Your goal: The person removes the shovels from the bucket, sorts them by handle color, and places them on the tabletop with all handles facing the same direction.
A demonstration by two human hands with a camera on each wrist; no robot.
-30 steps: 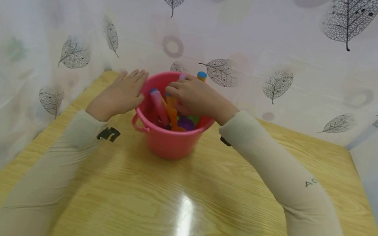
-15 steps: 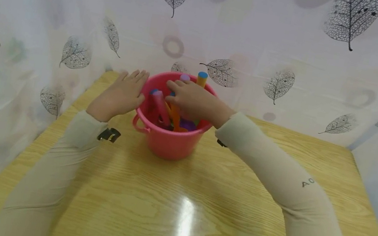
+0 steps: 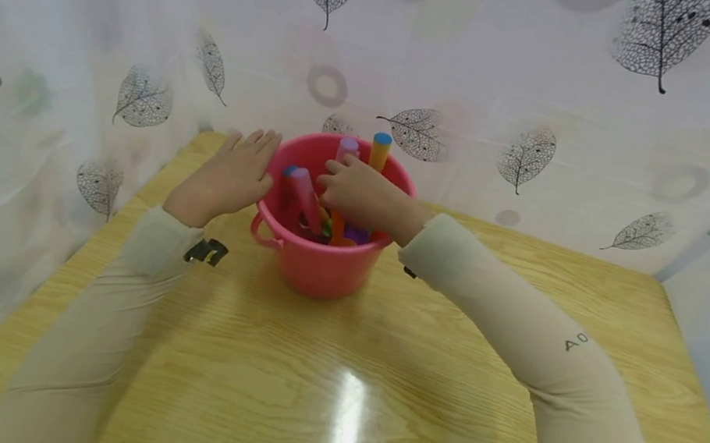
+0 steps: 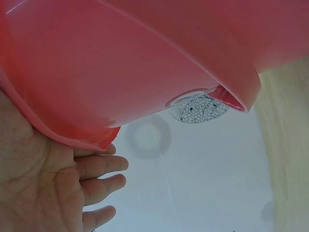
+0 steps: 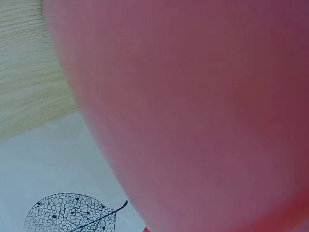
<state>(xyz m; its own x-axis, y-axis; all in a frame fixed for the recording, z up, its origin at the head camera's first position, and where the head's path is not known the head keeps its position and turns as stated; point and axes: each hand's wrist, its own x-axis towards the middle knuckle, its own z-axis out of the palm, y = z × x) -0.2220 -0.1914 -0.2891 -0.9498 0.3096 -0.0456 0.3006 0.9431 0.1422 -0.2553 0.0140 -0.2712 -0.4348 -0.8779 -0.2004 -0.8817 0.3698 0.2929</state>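
A pink bucket (image 3: 318, 270) stands on the table, filled with colourful plastic pieces. My left hand (image 3: 220, 178) lies with straight fingers along the bucket's left rim; in the left wrist view its palm touches the pink rim (image 4: 72, 140). My right hand (image 3: 370, 196) reaches over the right rim into the bucket. Its fingertips are among the pieces and mostly hidden, so a hold cannot be made out. Around it are a pink tube (image 3: 306, 197), an orange piece (image 3: 336, 228), a purple piece (image 3: 356, 234) and a yellow tube with a blue end (image 3: 379, 151).
The wooden table (image 3: 270, 381) extends in front of the bucket and to both sides. A leaf-printed curtain (image 3: 470, 52) hangs behind and at the sides. The bucket's wall (image 5: 183, 106) fills most of the right wrist view. A loop handle (image 3: 263, 233) juts from the bucket's left side.
My right hand has shifted slightly right and lower inside the bucket. The orange piece has moved right, and more of the upright pink and yellow tubes shows. The left hand stays put.
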